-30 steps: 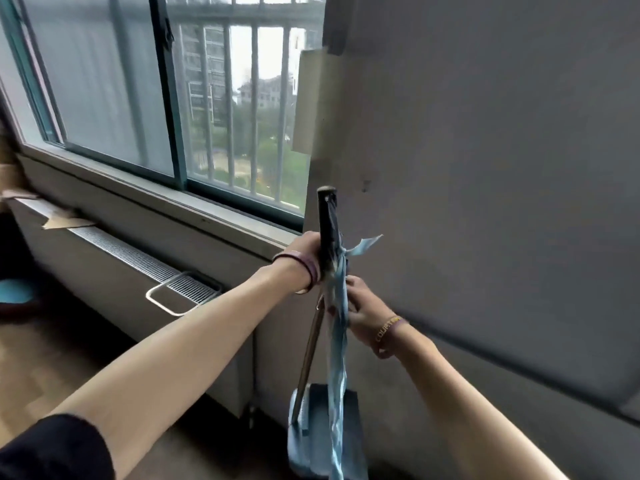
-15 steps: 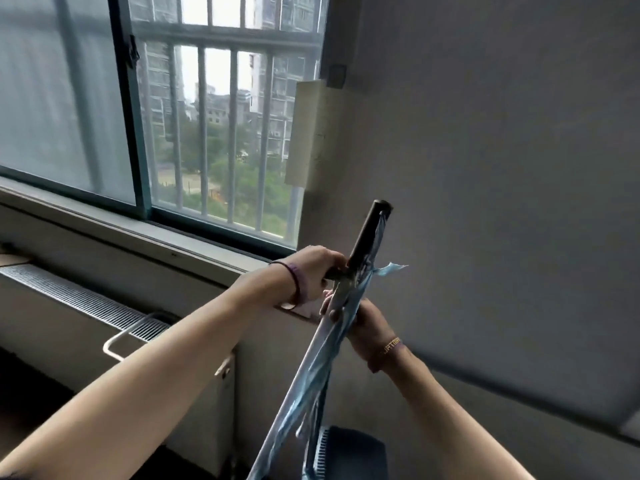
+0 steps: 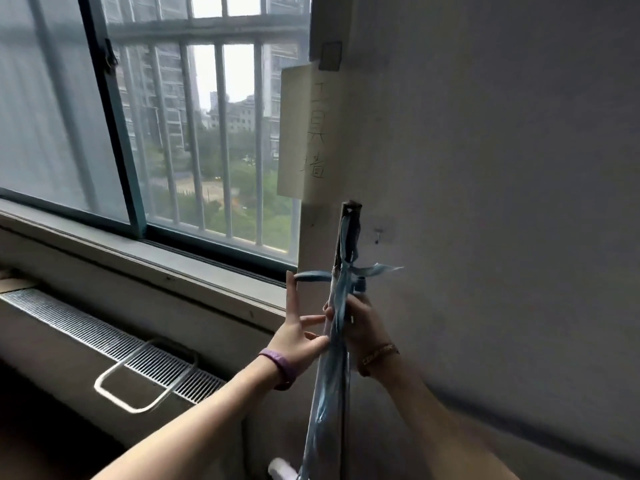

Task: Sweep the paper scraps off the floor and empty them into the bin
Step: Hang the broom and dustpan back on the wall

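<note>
Broom handle (image 3: 348,237) standing upright near the wall's (image 3: 502,202) left edge, ribbon loop (image 3: 311,276) hanging on one finger.

The right hand (image 3: 363,327) is gripping the handle, fingers curled round it below the knot of the blue ribbon (image 3: 337,341). The left hand (image 3: 298,336) is spreading its fingers, index pointing straight up through the loop. Scraps and bin are not showing. On a straight finger the loop is probably sitting loosely, so it may slip off or pull the knot tighter. The trailing ribbon could snag in sweeping, and a slackening right grip could tip the handle toward the window sill (image 3: 207,268).
</note>
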{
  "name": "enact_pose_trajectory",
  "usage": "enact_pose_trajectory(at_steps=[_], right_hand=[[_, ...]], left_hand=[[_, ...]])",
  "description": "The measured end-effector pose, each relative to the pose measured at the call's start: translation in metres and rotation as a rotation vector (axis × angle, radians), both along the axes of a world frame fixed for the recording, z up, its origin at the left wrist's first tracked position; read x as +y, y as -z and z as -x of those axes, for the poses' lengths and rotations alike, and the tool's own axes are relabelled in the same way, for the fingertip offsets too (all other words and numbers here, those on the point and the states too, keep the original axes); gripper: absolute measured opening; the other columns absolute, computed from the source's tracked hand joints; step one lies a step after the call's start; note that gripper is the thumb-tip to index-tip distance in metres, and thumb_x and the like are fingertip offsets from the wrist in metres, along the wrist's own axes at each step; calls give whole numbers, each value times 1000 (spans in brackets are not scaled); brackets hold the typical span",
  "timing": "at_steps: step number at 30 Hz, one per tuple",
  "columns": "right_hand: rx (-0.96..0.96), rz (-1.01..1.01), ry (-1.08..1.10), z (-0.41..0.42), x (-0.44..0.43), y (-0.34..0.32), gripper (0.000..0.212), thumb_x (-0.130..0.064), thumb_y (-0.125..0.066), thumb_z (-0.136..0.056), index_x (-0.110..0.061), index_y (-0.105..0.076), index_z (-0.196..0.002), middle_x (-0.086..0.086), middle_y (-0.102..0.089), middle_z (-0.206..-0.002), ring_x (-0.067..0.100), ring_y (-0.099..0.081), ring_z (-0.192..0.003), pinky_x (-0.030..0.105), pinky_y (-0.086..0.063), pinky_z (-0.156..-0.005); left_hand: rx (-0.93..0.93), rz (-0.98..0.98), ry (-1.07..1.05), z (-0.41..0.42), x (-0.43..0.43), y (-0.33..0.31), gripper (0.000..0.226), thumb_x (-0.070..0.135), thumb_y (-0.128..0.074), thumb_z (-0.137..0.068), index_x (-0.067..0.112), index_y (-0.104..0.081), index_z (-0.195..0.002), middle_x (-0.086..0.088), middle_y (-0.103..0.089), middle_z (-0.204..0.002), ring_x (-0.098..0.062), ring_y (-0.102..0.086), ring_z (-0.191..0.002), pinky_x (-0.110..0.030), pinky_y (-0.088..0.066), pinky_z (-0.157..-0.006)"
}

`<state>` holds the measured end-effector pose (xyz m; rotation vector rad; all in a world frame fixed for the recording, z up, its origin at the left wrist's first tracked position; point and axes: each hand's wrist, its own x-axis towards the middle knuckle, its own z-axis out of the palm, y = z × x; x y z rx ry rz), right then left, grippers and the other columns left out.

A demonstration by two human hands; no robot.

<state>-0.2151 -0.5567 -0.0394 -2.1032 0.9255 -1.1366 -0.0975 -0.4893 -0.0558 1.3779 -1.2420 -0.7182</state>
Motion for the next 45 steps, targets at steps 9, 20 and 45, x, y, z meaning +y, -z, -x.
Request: enact_pose_trajectory(at_steps=[9,20,45], right_hand=[[158,39,70,-9,-26,-4,28,-33,-61,-81,-12,-71,-97,12,-62,-101,28,-65,-86,29,-53,-83],[131,108,239,-23,-50,-19,24,3,-47,-93,12,-59,-111,4,-59,-86,0,-59,-65,-2,-41,-59],[18,147,432,6,-98,-48,52,17,-42,-83,-30,-52,-62,-3,-60,-69,18,-63,-61,30,-60,-60]], left_hand=[[308,297,-142,15,-31,29,118,-9,-72,-76,76,-6,-126,-7,-68,-106,-16,-73,-75,-19,-55,-62],[230,292,-55,-19,-63,18,25,3,-72,-80,23,-59,-89,2,-72,-80,-9,-70,-76,-19,-55,-67],[103,474,-99,-123,-91,-19,29,5,-71,-81,30,-62,-95,12,-73,-81,-3,-61,-61,-13,-49,-56]])
